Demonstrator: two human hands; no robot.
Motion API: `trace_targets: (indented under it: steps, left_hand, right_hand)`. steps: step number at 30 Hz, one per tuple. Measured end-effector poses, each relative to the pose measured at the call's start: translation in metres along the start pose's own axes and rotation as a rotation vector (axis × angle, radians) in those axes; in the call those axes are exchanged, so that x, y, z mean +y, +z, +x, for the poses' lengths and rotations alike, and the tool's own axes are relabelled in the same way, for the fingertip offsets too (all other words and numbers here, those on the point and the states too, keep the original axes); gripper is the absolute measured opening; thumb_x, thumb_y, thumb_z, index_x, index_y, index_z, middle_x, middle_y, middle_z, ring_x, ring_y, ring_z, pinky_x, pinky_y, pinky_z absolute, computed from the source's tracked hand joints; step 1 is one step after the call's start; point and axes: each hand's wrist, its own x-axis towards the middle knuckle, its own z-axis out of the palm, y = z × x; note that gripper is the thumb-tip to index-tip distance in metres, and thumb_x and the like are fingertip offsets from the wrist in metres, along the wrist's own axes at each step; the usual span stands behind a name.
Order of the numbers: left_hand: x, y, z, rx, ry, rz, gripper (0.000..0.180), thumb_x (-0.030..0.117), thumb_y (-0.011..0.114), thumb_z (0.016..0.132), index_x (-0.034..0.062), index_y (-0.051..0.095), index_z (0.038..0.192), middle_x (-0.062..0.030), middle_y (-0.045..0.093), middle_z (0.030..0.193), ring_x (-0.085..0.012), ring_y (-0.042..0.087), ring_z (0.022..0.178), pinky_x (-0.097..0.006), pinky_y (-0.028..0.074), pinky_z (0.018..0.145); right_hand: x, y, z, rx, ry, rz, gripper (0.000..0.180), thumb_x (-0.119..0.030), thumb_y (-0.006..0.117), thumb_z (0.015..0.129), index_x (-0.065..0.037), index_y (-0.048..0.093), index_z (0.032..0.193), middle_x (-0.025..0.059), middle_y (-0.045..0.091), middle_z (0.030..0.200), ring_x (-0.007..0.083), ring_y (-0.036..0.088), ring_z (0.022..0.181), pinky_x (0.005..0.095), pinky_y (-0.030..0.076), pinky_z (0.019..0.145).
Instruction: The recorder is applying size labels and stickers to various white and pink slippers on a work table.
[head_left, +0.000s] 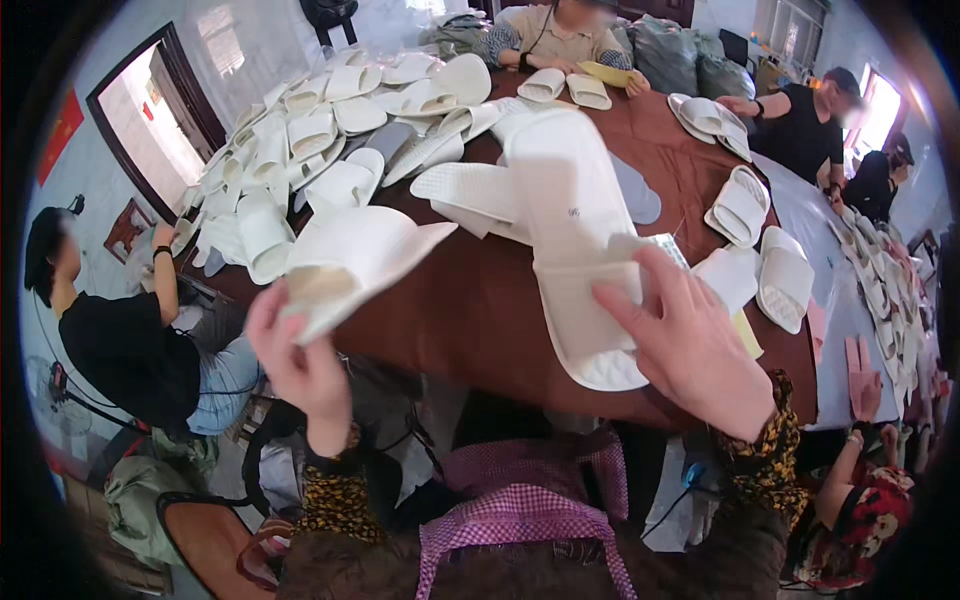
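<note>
My left hand [298,370] is closed on the edge of a white slipper [370,240], which is tilted over the near left side of the brown-covered table [460,300]. My right hand [695,345] grips a second white slipper [570,200] by its strap end. That one is held with its sole's inner face toward me, toe end nearest, and a small dark mark on the footbed. Behind it, part-hidden, lie another white slipper [465,190] and a grey sole-shaped piece [637,190].
A big heap of white slippers [265,235] covers the table's left side. Pairs [740,205] lie along the right edge. People sit at the left [130,330], the far side [555,35] and the right [805,125]. More slippers [880,290] cover a second table.
</note>
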Motion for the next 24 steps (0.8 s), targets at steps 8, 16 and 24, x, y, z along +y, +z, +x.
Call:
trace_targets:
  steps: [8,16,24]
  left_hand:
    - [0.029,0.01,-0.09,-0.555,0.206,-0.215,0.033,0.01,0.077,0.065,0.0093,0.06,0.093,-0.0202,0.054,0.113,-0.0397,0.054,0.105,-0.059,0.042,0.094]
    - [0.034,-0.004,-0.102,-0.764,0.091,-0.227,0.042,0.02,0.083,0.059,0.0077,0.061,0.092,-0.0131,0.058,0.108,-0.0314,0.058,0.098,-0.057,0.041,0.092]
    - [0.036,-0.001,-0.103,-0.422,-0.57,-0.021,0.039,0.002,0.075,0.07,0.0003,0.05,0.1,-0.0134,0.053,0.093,-0.0234,0.054,0.085,-0.034,0.045,0.075]
  right_hand:
    - [0.008,0.021,-0.001,-0.141,0.103,0.388,0.071,0.002,0.066,0.065,-0.01,0.045,0.132,0.0215,0.039,0.129,0.0396,0.052,0.108,0.043,0.048,0.087]
    - [0.009,0.049,-0.001,-0.207,0.08,0.404,0.067,0.0,0.066,0.067,-0.009,0.045,0.13,0.021,0.038,0.128,0.0404,0.05,0.112,0.0441,0.046,0.09]
    - [0.013,0.053,-0.003,-0.211,0.108,0.45,0.067,-0.002,0.065,0.068,-0.009,0.043,0.132,0.0216,0.038,0.13,0.0393,0.051,0.11,0.0433,0.046,0.091]
